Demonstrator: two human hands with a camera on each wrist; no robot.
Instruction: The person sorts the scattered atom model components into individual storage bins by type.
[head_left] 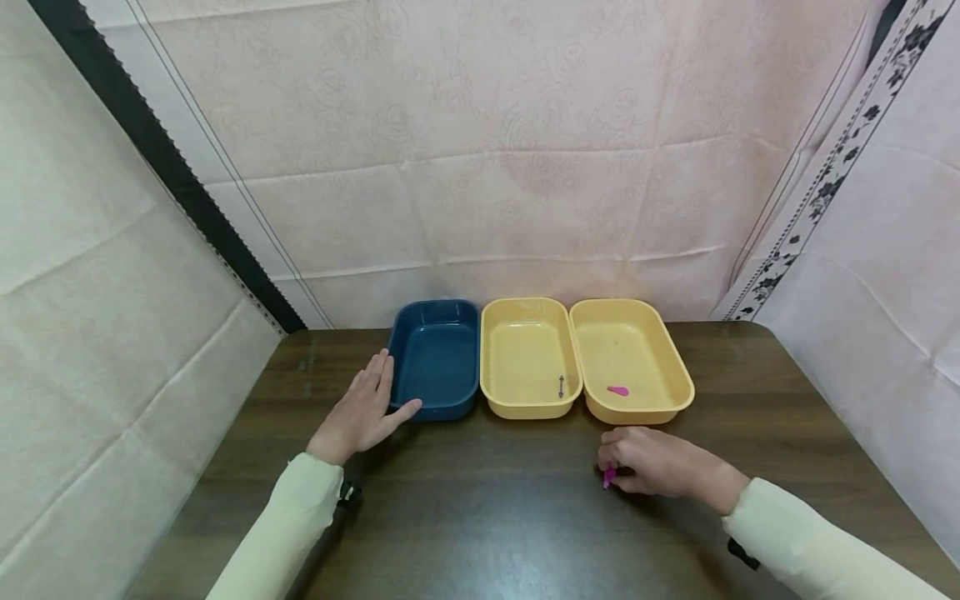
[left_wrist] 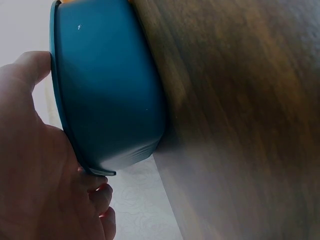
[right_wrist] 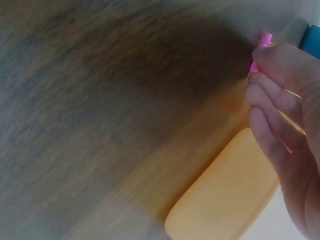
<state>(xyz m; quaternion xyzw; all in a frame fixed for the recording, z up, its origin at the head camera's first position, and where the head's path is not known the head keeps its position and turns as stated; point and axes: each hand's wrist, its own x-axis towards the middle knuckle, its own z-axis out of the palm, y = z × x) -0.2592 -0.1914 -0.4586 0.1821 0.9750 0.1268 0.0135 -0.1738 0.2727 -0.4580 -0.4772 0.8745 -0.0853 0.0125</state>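
Resting flat L hand (head_left: 363,412) w/ straight fingers against blue tray (head_left: 437,358), frame center-left; R hand (head_left: 660,463) pinching pink piece (head_left: 608,477) lower right.

Dark brown wood-grain bench (head_left: 487,517). Dark blue tray (head_left: 437,358). Two pale yellow trays: middle (head_left: 529,358), right (head_left: 630,358). Small grey pin (head_left: 561,386) in middle tray. Magenta piece (head_left: 618,390) in right tray. Second magenta piece (head_left: 608,477) at right hand (head_left: 660,462). Cream sleeves (head_left: 288,525). Pale pink backdrop (head_left: 480,150), faint rose pattern, black floral border (head_left: 832,179).
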